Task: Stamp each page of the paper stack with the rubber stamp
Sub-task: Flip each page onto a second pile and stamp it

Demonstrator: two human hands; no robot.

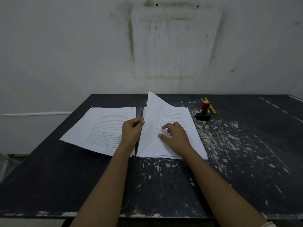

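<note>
Mid-surface [164, 185], the left hand [131, 130] pinches the top sheet [152, 110] up from the paper stack [195, 138], which the right hand [175, 135] presses flat with loose fingers. The sheet is best peeled singly and slowly. The rubber stamp [204, 110] stands near the far edge.

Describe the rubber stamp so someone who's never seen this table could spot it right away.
On the dark, paint-flecked table, look right of the paper stack. The rubber stamp stands upright there: red knob on a black base, unlike the yellow pencil lying behind it.
</note>
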